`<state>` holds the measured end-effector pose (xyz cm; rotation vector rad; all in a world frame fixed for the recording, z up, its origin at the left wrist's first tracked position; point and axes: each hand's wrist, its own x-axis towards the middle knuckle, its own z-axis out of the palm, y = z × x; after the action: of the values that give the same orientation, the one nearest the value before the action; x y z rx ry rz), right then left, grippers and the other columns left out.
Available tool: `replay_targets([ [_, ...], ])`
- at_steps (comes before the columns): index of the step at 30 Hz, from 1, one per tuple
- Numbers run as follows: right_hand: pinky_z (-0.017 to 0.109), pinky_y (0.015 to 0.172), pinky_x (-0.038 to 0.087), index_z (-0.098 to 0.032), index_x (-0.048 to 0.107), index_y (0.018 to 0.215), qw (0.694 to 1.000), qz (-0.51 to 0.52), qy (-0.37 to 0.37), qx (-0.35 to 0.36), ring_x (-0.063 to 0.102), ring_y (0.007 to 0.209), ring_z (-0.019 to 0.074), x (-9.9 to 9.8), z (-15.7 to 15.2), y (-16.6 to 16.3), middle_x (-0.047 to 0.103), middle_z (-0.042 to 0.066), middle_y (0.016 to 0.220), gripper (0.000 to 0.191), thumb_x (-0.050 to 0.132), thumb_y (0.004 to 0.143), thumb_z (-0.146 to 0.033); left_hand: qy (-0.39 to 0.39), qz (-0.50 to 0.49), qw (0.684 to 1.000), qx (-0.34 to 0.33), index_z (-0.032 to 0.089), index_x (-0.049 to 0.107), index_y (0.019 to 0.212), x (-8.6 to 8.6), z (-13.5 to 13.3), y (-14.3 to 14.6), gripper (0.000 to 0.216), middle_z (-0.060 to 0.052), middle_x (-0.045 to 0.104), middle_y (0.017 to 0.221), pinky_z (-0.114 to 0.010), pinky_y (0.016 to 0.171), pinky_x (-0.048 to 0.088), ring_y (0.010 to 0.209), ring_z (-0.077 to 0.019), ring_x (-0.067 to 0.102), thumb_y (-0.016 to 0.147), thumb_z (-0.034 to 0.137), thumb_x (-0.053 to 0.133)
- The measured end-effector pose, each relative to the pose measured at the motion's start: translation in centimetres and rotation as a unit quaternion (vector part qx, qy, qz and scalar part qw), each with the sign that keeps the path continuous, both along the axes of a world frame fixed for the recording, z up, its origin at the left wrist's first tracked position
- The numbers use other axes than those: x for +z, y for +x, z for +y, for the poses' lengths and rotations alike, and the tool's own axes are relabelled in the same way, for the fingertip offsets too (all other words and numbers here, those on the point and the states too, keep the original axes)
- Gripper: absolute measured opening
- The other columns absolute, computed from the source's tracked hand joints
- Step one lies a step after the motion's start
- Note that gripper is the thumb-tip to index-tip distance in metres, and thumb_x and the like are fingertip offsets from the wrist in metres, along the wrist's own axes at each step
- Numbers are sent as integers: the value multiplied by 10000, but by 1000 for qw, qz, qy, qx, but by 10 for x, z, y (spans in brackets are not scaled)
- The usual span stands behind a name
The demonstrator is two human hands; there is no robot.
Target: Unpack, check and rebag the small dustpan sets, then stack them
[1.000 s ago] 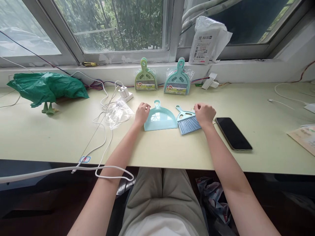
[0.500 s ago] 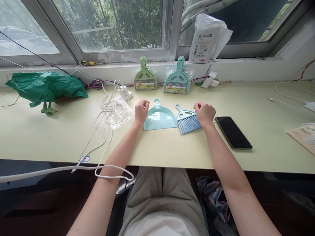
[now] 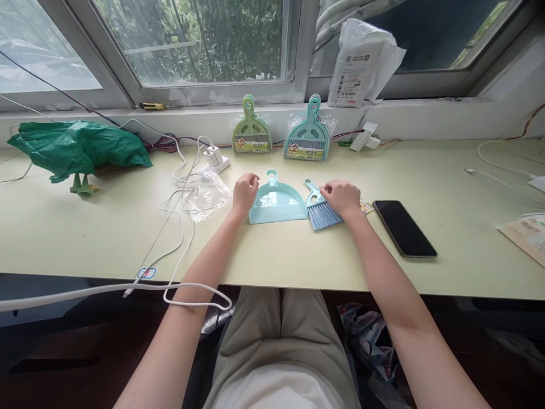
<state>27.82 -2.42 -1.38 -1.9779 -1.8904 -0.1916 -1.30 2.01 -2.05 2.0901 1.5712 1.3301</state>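
Observation:
My left hand (image 3: pixel 245 193) rests at the left edge of a light-blue dustpan (image 3: pixel 279 205), fingers curled in, with nothing visible in them. The dustpan lies flat, its handle pointing to the window. Beside it on the right lies a small hand brush (image 3: pixel 324 217) with a light-blue holed handle and blue bristles. My right hand (image 3: pixel 342 197) hovers over the brush's right part and hides it. Its fingers reach left, loosely bent, towards the handle; whether they touch it is hard to make out. A small printed card (image 3: pixel 366 207) shows behind that hand.
A phone (image 3: pixel 404 228) lies to the right. Wrapped green (image 3: pixel 251 128) and blue-green (image 3: pixel 307 133) dustpan sets lean against the wall. White cables (image 3: pixel 179 227), clear plastic film (image 3: pixel 207 196) and a power strip (image 3: pixel 217 165) are at left, near a green plastic bag (image 3: pixel 80 147).
My right hand has moved left over the brush and its fingers have loosened from a fist, baring more of the printed card. My left hand, the dustpan and the brush have stayed put.

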Motion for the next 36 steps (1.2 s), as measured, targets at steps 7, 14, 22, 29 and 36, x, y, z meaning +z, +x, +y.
replay_targets([
  [7, 319, 699, 389, -207, 672, 870, 998, -1, -55, 15, 584, 988, 256, -4, -1, -5, 697, 89, 980, 244, 554, 850, -419, -16, 63, 998, 8, 202, 608, 848, 2, -7, 3, 206, -59, 653, 932, -301, 720, 437, 772, -166, 577, 917, 192, 414],
  [14, 351, 757, 415, -196, 702, 806, 997, 12, -79, -13, 584, 976, 275, -4, 0, -3, 688, 114, 960, 296, 588, 780, -468, -25, 141, 989, 25, 227, 587, 847, -1, -7, 4, 187, -64, 640, 927, -304, 682, 406, 937, -212, 572, 925, 195, 420],
  [22, 353, 744, 421, -200, 698, 755, 994, 42, -97, -8, 583, 927, 268, -6, 1, -5, 666, 107, 948, 262, 629, 692, -444, -36, 181, 982, 27, 233, 592, 853, -4, -6, 3, 108, -72, 640, 882, -325, 694, 409, 963, -248, 547, 906, 225, 497],
  [29, 355, 765, 424, -203, 648, 760, 993, 109, -14, -35, 569, 961, 267, 2, 1, -4, 655, 95, 938, 217, 603, 729, -412, -56, 192, 979, 46, 231, 595, 786, -9, -2, 1, 128, -72, 635, 857, -328, 703, 415, 858, -234, 587, 885, 237, 514],
  [36, 377, 791, 408, -200, 610, 764, 995, 75, 53, 36, 547, 969, 284, 7, -9, -30, 636, 109, 901, 184, 603, 776, -384, -84, 182, 975, 100, 222, 517, 688, -11, 1, 0, 207, -84, 637, 779, -352, 696, 420, 755, -245, 600, 871, 315, 542],
])
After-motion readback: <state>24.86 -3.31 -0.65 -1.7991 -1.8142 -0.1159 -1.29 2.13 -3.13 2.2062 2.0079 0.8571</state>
